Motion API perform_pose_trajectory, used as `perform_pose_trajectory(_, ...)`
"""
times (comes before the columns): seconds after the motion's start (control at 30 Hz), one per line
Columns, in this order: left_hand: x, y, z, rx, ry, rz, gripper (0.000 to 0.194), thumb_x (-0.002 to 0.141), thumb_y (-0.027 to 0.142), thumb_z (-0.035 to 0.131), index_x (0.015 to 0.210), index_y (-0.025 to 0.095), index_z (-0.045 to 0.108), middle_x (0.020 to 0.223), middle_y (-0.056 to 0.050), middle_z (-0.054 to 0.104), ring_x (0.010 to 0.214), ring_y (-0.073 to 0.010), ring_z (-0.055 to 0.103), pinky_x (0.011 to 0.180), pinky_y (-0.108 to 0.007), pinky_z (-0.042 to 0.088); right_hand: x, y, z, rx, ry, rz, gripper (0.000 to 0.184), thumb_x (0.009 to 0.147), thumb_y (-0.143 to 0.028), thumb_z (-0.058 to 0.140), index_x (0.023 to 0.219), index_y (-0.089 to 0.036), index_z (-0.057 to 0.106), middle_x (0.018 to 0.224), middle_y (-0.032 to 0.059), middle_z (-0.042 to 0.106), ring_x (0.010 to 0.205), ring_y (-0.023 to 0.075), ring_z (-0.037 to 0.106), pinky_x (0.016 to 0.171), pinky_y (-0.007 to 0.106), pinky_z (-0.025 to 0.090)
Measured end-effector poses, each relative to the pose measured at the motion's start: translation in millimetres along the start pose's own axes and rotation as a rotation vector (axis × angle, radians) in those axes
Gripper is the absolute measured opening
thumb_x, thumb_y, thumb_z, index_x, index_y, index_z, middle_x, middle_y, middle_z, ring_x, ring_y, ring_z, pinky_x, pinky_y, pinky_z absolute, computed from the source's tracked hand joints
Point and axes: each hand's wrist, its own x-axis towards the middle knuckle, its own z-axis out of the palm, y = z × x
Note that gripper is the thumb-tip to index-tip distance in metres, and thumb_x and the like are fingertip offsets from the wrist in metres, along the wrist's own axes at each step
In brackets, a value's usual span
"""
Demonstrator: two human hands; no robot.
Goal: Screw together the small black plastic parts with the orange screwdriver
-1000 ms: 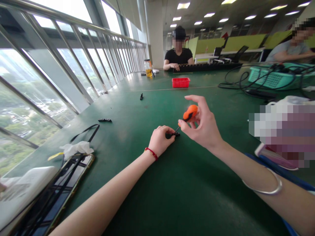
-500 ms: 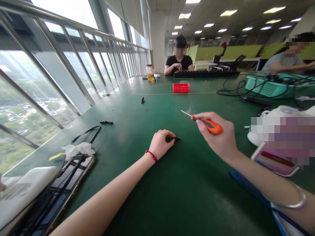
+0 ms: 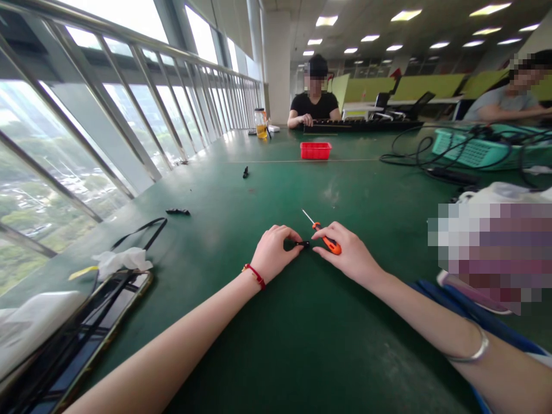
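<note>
Between thumb and fingertips, my left hand (image 3: 276, 253) pinches a small black part (image 3: 303, 244) low over the green table (image 3: 276, 345). Its exact kind is too small to make out. Just to the right, my right hand (image 3: 349, 250) is closed round a screwdriver (image 3: 331, 245) with an orange and black handle. The thin metal shaft points up and to the left, away from the black part. My right thumb and forefinger tips are close to the part's right end; whether they touch it I cannot tell.
Small black pieces (image 3: 178, 211) lie left and farther back. A red tray (image 3: 315, 150) stands ahead, and a teal basket of cables (image 3: 470, 150) at the right. A phone (image 3: 125, 305) lies at left. A person (image 3: 315, 103) sits at the far end, beyond a bottle (image 3: 261, 123).
My right hand has come left and down with the screwdriver, closer to my left hand. The left hand still pinches the small black part.
</note>
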Motion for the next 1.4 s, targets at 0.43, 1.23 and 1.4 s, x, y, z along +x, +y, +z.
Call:
perform_pose_trajectory(0.43,-2.3,6.1,0.1,0.061,-0.019,0.114,0.001,0.076,0.019,0.061,0.077,0.019,0.061,0.086,-0.002,0.066,0.088,-0.0198,0.055,0.081,-0.034,0.046,2.2,1.5,6.2,-0.140,0.002,-0.047,0.009,0.079,-0.024,0.061,0.087,-0.022,0.065,0.083,0.0034,0.056,0.084,0.0197,0.053,0.075,0.033,0.043)
perform_pose_trajectory(1.23,-2.9,6.1,0.3,0.052,-0.005,0.091,0.002,0.074,0.021,0.064,0.076,0.020,0.064,0.084,-0.001,0.068,0.088,-0.0193,0.057,0.082,-0.033,0.046,-0.1,-4.0,1.4,-0.194,-0.009,-0.102,0.012,0.081,-0.020,0.060,0.090,-0.021,0.067,0.088,0.0047,0.057,0.084,0.0192,0.052,0.075,0.032,0.045)
perform_pose_trajectory(1.4,-4.3,8.3,-0.5,0.084,0.005,0.083,0.002,0.073,0.021,0.065,0.075,0.020,0.064,0.083,-0.001,0.068,0.088,-0.0193,0.056,0.083,-0.033,0.046,-0.8,-4.7,1.3,-0.237,0.005,-0.128,0.011,0.082,-0.021,0.059,0.089,-0.023,0.067,0.088,0.0044,0.058,0.083,0.0190,0.053,0.073,0.032,0.045)
